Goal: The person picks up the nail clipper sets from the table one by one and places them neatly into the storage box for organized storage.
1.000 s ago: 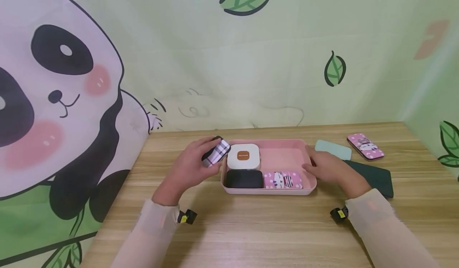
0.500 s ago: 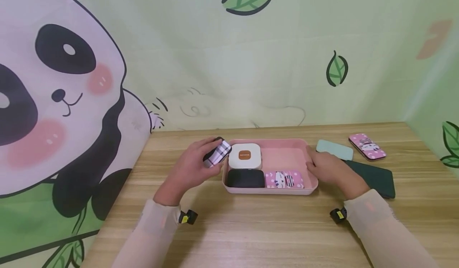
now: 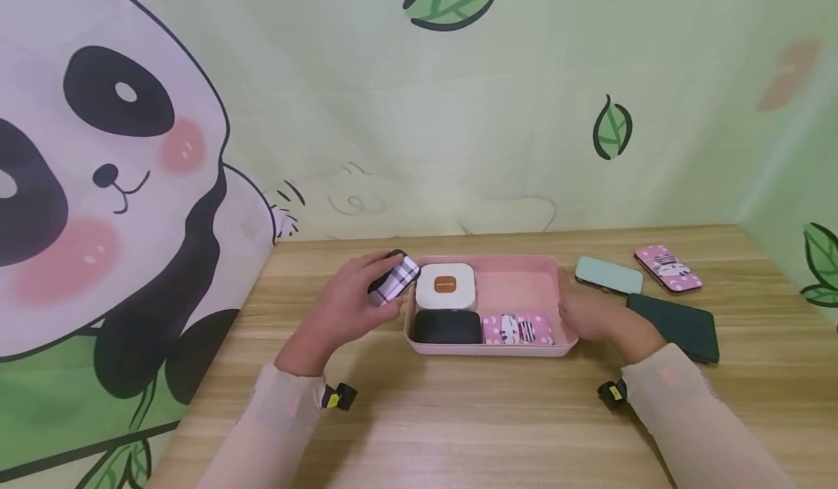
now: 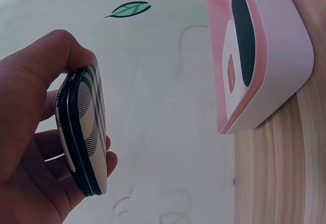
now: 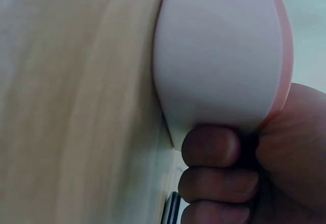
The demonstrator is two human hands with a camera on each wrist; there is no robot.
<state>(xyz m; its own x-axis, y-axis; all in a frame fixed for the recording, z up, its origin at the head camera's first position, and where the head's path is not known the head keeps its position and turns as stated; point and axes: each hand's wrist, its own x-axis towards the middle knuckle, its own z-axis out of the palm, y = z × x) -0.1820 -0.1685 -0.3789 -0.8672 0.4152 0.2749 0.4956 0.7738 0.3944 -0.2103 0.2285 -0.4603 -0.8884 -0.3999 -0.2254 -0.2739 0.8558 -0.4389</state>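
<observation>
Across the wooden table [image 3: 452, 416], the right hand [image 3: 594, 312] has slid slightly nearer, gripping the right end of the pink tray [image 3: 515, 284]; the left hand [image 3: 345, 297] still pinches the tilted plaid case [image 3: 396, 281] beside its left end.

No legible text; pale lettering [image 3: 445, 284] on the orange label [image 3: 446, 289] of a white case [image 3: 445, 300], too small to read
</observation>
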